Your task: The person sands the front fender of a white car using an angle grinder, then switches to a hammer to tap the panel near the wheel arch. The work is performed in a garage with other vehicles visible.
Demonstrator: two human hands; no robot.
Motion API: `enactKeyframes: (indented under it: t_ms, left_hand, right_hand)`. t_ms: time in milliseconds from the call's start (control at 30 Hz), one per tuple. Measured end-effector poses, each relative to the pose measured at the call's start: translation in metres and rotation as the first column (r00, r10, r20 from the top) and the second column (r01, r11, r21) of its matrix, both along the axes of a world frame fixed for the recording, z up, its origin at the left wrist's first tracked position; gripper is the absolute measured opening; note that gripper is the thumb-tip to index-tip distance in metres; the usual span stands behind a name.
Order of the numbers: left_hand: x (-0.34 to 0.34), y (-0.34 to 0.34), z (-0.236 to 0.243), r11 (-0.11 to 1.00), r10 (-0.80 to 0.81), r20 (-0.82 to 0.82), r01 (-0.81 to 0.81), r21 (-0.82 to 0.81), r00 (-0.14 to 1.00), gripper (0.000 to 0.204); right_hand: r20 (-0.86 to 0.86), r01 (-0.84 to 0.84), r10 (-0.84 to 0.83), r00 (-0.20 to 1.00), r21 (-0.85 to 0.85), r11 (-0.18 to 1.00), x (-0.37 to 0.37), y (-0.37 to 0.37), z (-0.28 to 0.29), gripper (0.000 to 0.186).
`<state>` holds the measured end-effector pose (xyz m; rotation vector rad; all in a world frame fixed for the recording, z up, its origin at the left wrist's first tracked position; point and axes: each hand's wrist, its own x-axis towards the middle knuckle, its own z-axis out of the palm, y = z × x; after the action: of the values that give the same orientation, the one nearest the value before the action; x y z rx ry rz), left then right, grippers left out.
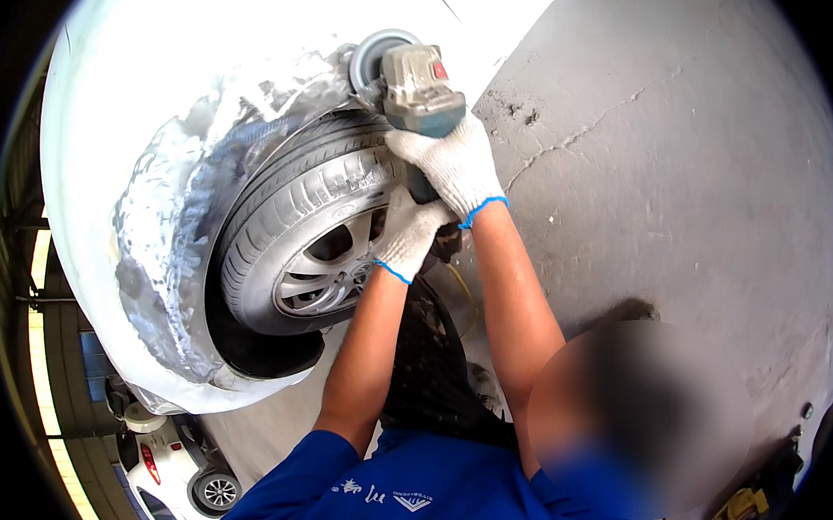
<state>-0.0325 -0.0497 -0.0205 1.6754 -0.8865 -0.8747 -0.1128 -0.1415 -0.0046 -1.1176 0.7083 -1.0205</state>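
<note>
Both my hands wear white knit gloves with blue cuffs and are closed round an angle grinder (426, 90) with a worn beige and teal body. My right hand (453, 164) grips it just behind the head, while my left hand (410, 230) wraps the lower part of its handle. The grinder's round grey disc (379, 61) is up against the upper edge of a white car's wheel arch. Along the arch runs a wide band of bare, scuffed metal (173, 203). Below my hands is the wheel (328, 256), its tyre coated in pale dust; whether the disc spins cannot be told.
The white car body (95, 172) fills the left side. A yellow cord (466, 295) trails on the grey concrete floor (690, 179), which has a long crack. Another white car (170, 468) stands at lower left. Dark and yellow items (740, 511) lie at lower right. A round blur covers my right shoulder.
</note>
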Motion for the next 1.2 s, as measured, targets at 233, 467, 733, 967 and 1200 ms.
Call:
enactKeyframes:
  t_ms: [233,467,733,967,1200]
  left_hand:
    - [-0.01,-0.005,-0.007,0.981,0.008,0.011,-0.01,0.191,1.0,0.038]
    - [-0.005,-0.008,0.002,0.989,0.0,0.064,-0.01,0.148,0.998,0.036]
    - [0.0,-0.004,-0.01,0.997,-0.017,0.127,0.007,0.08,0.992,0.045]
    - [-0.004,-0.01,-0.007,0.985,-0.045,0.109,0.026,0.168,0.993,0.055]
    - [0.003,-0.015,-0.006,0.978,-0.051,0.154,0.017,0.209,0.987,0.051]
  right_hand:
    - [0.05,-0.02,0.011,0.999,0.201,0.979,-0.008,-0.009,-0.022,0.054]
    - [0.125,-0.036,0.017,0.992,0.15,0.988,-0.009,-0.006,-0.004,0.052]
    - [0.045,0.0,-0.004,0.999,0.093,0.996,-0.005,-0.001,-0.011,0.055]
    - [0.124,-0.043,0.018,0.992,0.203,0.978,-0.01,-0.012,-0.019,0.05]
    - [0.145,-0.06,0.031,0.989,0.198,0.978,-0.002,-0.015,-0.025,0.055]
